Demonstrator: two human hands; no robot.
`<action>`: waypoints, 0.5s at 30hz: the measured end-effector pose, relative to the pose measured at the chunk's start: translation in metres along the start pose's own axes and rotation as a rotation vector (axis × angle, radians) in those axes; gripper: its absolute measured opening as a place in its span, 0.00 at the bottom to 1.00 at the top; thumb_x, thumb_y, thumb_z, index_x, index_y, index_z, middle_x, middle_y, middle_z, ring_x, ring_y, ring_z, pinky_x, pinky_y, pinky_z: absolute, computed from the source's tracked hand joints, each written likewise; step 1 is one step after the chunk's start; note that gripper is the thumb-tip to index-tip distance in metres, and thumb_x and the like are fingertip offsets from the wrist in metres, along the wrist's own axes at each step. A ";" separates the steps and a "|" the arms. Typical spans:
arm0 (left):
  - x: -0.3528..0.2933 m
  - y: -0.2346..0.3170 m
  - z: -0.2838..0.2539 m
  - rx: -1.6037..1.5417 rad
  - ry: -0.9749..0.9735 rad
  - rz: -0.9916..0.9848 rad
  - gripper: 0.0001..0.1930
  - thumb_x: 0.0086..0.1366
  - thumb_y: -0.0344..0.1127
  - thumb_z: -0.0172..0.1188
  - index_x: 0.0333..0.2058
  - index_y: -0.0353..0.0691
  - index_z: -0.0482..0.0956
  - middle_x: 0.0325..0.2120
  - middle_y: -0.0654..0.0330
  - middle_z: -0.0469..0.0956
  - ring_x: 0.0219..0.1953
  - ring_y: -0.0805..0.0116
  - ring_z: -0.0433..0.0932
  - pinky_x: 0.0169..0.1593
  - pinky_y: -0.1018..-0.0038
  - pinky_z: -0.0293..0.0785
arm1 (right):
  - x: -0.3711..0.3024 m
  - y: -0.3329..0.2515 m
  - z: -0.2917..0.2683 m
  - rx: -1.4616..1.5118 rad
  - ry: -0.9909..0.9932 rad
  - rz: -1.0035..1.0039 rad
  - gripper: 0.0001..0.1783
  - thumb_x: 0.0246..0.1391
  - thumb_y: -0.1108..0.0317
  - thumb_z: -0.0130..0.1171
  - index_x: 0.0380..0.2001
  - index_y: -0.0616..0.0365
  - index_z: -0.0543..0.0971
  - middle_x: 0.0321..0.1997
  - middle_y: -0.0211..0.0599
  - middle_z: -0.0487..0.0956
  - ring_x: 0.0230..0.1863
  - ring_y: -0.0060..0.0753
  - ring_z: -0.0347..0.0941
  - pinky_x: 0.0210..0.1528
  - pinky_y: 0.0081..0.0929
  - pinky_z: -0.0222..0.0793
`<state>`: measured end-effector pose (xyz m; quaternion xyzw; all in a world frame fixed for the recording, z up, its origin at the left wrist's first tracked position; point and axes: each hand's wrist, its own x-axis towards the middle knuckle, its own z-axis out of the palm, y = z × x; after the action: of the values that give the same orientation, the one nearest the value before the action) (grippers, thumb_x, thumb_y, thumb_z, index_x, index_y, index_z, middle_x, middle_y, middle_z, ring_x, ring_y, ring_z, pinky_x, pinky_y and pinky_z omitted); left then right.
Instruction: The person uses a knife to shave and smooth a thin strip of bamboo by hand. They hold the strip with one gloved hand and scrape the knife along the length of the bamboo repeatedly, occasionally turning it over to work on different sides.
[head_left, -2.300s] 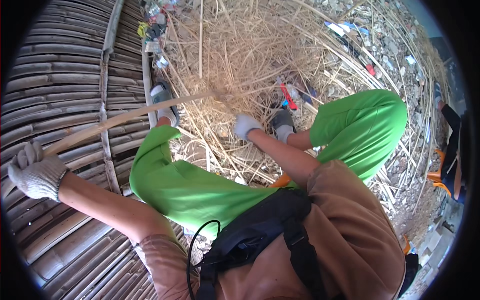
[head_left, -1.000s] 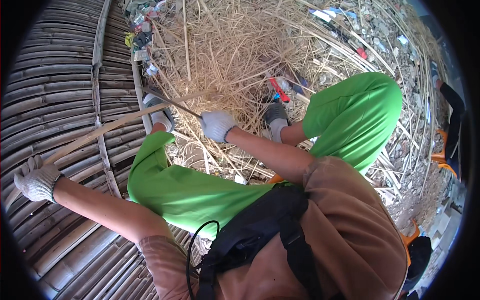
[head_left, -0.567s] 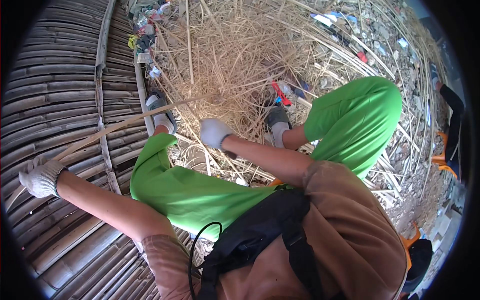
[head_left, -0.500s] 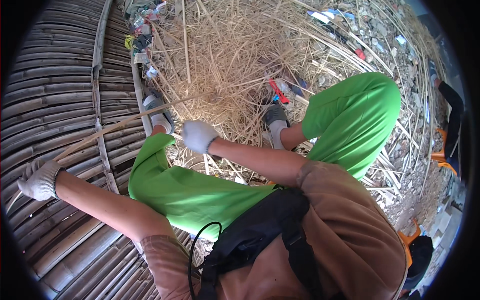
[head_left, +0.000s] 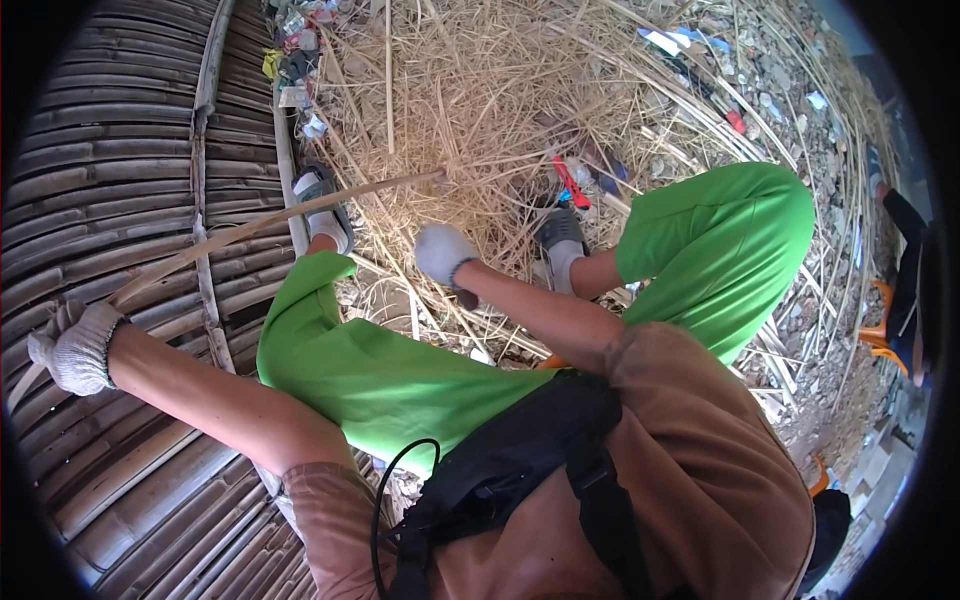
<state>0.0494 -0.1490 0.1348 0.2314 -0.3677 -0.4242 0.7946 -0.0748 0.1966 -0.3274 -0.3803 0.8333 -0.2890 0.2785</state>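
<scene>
My left hand (head_left: 78, 346), in a white knit glove, is closed around a long, thin bamboo strip (head_left: 262, 228). The strip slants across the slatted bamboo wall, and its far end reaches over the straw pile near my feet. My right hand (head_left: 440, 254), also in a white glove, is in a fist between my shins, apart from the strip. Something dark (head_left: 466, 298) shows under its wrist, but what the fist holds is hidden. Beyond it, beside my right shoe, a slim red object (head_left: 570, 182) lies on the straw.
Bamboo slats (head_left: 110, 200) fill the left side. Pale shavings (head_left: 470, 90) cover the ground ahead, with litter (head_left: 300, 60) along the slats' edge. Rubble and long loose strips (head_left: 690, 95) spread to the right. At the far right, a person's dark-sleeved arm (head_left: 905, 235) shows near orange chair legs (head_left: 880, 320).
My right fist has moved to the right, away from the strip. My left hand still grips the strip and has shifted slightly up and left. The view has tilted a little.
</scene>
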 end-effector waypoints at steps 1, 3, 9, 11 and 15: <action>-0.021 0.011 0.001 0.029 0.058 0.027 0.16 0.67 0.36 0.68 0.22 0.38 0.77 0.20 0.59 0.77 0.17 0.68 0.70 0.22 0.67 0.69 | -0.002 -0.038 -0.023 0.111 0.030 0.014 0.18 0.65 0.61 0.52 0.39 0.62 0.86 0.39 0.57 0.86 0.41 0.58 0.85 0.47 0.49 0.81; -0.050 0.026 0.009 0.076 0.157 0.066 0.15 0.66 0.36 0.69 0.22 0.38 0.77 0.19 0.59 0.76 0.16 0.69 0.68 0.21 0.68 0.66 | 0.000 -0.070 -0.042 0.240 0.012 0.054 0.19 0.66 0.60 0.51 0.43 0.64 0.84 0.39 0.60 0.85 0.41 0.62 0.84 0.47 0.51 0.81; -0.079 0.008 0.011 0.052 0.006 0.041 0.10 0.66 0.36 0.68 0.27 0.43 0.80 0.20 0.64 0.73 0.21 0.68 0.72 0.25 0.66 0.70 | -0.010 0.136 0.036 -0.385 -0.360 0.126 0.18 0.59 0.63 0.57 0.44 0.58 0.90 0.50 0.51 0.88 0.50 0.50 0.87 0.53 0.43 0.83; -0.072 -0.033 -0.018 -0.009 -0.465 -0.004 0.09 0.70 0.40 0.63 0.30 0.46 0.80 0.22 0.63 0.73 0.24 0.69 0.72 0.29 0.67 0.71 | -0.009 0.134 0.039 -0.481 -0.289 -0.102 0.15 0.58 0.64 0.57 0.36 0.57 0.91 0.39 0.52 0.89 0.41 0.53 0.88 0.44 0.47 0.84; -0.204 -0.103 0.009 0.337 -0.875 -0.114 0.18 0.76 0.48 0.57 0.31 0.40 0.79 0.25 0.60 0.80 0.28 0.72 0.77 0.34 0.68 0.73 | 0.013 0.115 0.035 -0.468 -0.370 -0.165 0.16 0.58 0.64 0.57 0.35 0.62 0.90 0.35 0.54 0.88 0.37 0.53 0.88 0.42 0.45 0.85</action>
<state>-0.0848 -0.0321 -0.0083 0.1764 -0.7184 -0.4590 0.4920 -0.1120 0.2391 -0.4340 -0.5464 0.7788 -0.0368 0.3059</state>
